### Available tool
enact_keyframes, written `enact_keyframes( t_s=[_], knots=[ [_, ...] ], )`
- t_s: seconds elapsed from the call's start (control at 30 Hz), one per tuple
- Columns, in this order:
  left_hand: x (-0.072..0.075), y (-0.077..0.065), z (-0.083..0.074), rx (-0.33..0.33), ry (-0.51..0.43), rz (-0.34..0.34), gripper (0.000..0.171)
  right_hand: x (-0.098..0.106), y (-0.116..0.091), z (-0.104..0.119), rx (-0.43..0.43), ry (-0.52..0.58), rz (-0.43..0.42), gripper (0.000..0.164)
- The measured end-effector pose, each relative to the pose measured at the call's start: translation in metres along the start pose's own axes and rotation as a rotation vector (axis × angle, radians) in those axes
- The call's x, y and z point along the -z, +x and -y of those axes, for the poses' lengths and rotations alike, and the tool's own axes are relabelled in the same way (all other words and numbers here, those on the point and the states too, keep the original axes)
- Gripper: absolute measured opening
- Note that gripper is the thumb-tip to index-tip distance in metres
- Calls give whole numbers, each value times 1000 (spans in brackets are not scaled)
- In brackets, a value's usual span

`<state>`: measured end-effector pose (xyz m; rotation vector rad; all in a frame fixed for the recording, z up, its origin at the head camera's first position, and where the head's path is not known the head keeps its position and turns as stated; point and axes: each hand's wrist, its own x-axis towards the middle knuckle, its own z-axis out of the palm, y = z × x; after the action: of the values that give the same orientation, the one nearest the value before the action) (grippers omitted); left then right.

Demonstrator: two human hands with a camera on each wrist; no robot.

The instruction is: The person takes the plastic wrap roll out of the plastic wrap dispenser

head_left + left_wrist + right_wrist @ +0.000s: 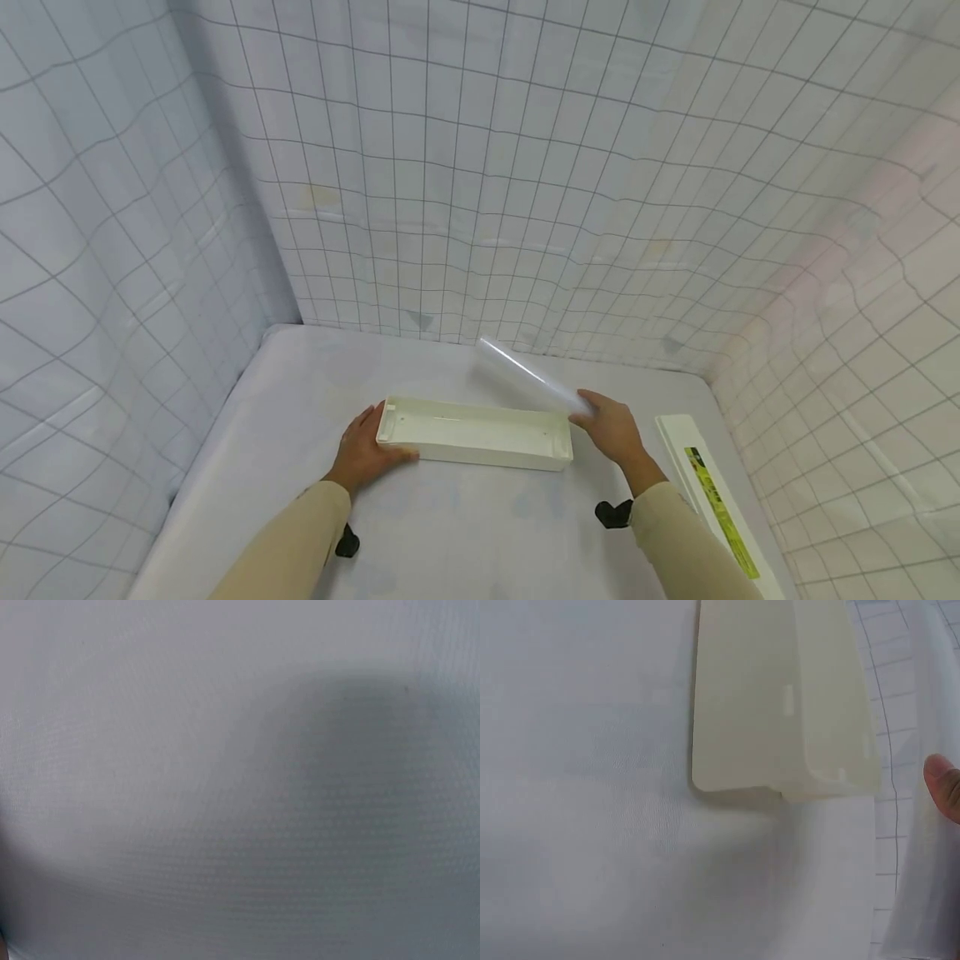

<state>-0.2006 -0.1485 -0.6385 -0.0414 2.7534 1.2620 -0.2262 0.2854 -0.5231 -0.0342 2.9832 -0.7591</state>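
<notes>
A long cream plastic box (472, 429), with its hollow inside facing up, is held at its left end by my left hand (367, 450), thumb along the near wall and fingers at the end. Beyond the box's right end, my right hand (611, 425) grips the near end of a shiny, translucent roll of plastic film (528, 375), which points up and to the left. In the right wrist view, the thumb (941, 784) lies on the film roll (930, 855), and the box (780, 697) appears tilted beside it. Only the blurred pale tabletop fills most of the left wrist view.
A long white cover-like piece (678, 437) with a yellow-green label (720, 512) lies on the right side of the white table (480, 533). Grid-patterned sheets (480, 208) hang behind and on both sides. Black wrist camera parts (613, 514) stick out from the sleeves.
</notes>
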Motion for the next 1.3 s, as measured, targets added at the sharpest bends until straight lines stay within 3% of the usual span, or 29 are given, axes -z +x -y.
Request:
enact_keyframes(
  t_s=[0.37,0.6,0.87,1.3],
  knots=[
    [0,-3,-2,-22,2,-13,122,6,-2,-41,-132,43,-36,63],
    [1,-5,-4,-3,14,-5,121,5,-9,-66,-198,69,-66,67],
    [4,-5,-7,19,0,2,122,2,-14,-80,-276,75,-95,68],
    [1,-4,-3,9,-10,-4,123,-16,-26,-99,-329,93,-150,63]
  ],
)
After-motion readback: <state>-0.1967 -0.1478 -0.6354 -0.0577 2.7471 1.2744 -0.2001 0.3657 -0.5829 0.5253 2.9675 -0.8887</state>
